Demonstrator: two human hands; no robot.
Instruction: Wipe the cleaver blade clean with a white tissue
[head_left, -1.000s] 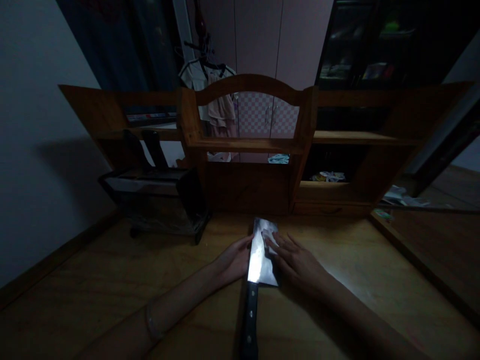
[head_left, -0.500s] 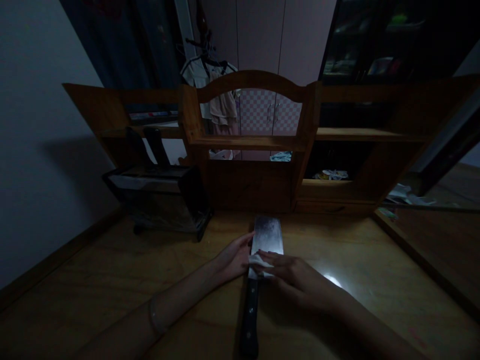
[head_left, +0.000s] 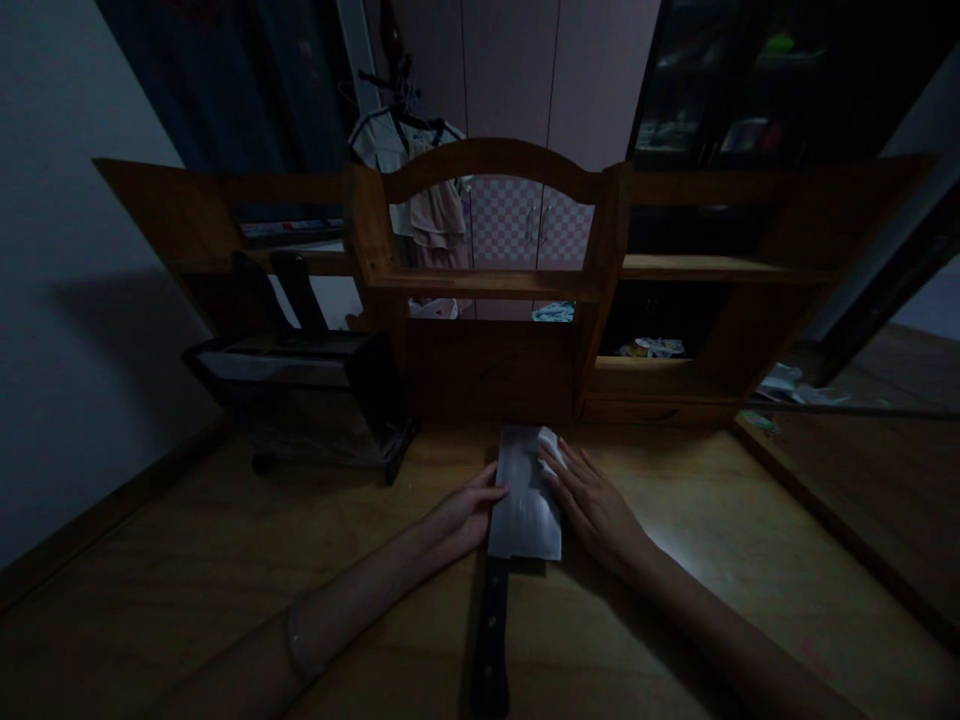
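Head: tabletop [head_left: 187, 540] beneath cleaver [head_left: 525, 520] (wardrobe [head_left: 510, 90] beyond).

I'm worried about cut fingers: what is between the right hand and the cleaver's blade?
In the head view, a white cloth or tissue lies between the right hand and the blade.

We find no readable text, label, brand, number or sign, with no legible mark on the cleaver [head_left: 523, 515] or the knife block [head_left: 304, 415], and the pale packet [head_left: 660, 347] on the shelf [head_left: 649, 373] too small and dim to decipher.
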